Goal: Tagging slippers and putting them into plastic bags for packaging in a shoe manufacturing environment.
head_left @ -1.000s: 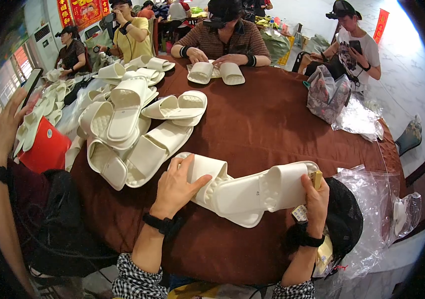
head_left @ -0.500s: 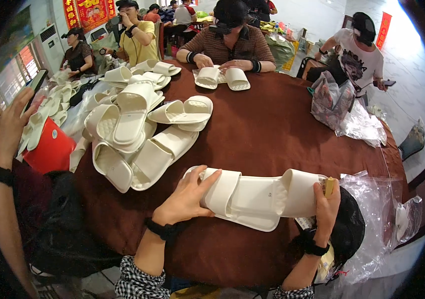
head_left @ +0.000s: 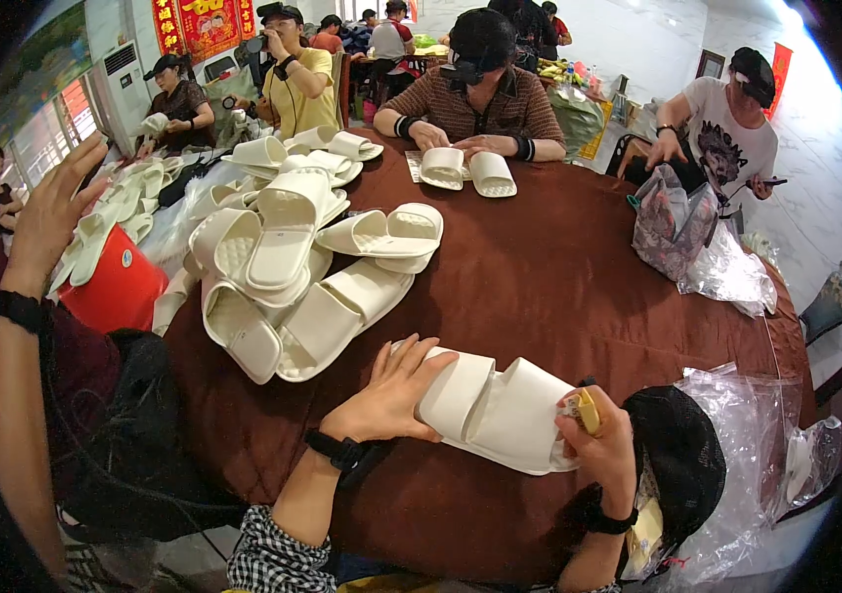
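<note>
Two white slippers [head_left: 523, 415] lie together on the brown tablecloth before me, toe part overlapping so that their broad straps sit close side by side. My left hand [head_left: 381, 395] grips the left end of the pair, its fingers over the far edge and its thumb at the near side. At the right end, my right hand [head_left: 599, 445] is closed around a small yellow tool [head_left: 589, 410] with a dark tip; its exact kind I cannot make out. The fingers of that hand are close against the slipper's right end.
A heap of white slippers [head_left: 283, 237] stands at the left, beside a red bin [head_left: 120, 282]. A black cap [head_left: 678, 455] and clear plastic bags [head_left: 737, 445] lie right. Another person's raised hand [head_left: 55, 212] is at far left; across the table someone handles two slippers [head_left: 492, 175].
The two slippers have slid together, their straps now close. My right hand has moved left and turned, showing the yellow tool more. The neighbour's hand at far left no longer shows a phone.
</note>
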The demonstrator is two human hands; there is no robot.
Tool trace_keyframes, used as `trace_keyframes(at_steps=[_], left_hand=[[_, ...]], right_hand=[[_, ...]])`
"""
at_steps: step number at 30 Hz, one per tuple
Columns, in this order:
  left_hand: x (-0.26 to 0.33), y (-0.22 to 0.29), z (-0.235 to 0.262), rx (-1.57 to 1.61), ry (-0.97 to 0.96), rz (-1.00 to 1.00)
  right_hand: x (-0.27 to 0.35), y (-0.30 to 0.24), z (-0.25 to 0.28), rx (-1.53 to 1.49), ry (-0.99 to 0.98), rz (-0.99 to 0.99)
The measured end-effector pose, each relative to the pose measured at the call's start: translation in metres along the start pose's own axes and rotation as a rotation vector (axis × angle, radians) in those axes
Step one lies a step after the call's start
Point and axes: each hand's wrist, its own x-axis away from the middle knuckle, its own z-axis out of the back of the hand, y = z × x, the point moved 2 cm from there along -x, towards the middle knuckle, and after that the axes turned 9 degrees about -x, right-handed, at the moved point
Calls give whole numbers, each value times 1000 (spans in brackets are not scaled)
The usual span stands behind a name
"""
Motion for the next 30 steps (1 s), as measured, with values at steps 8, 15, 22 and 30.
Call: trace_keyframes(at_steps=[8,15,22,30], left_hand=[[-2,4,4,-41,24,13],[-4,-3,1,-21,81,-42],[0,4,6,-80,87,-38],[-3,20,8,-137,86,-37]], right_hand=[[-7,6,-31,45,-2,161],[-8,14,-41,114,51,189],[-10,18,-45,189,133,355],[-11,23,-34,315,241,487]])
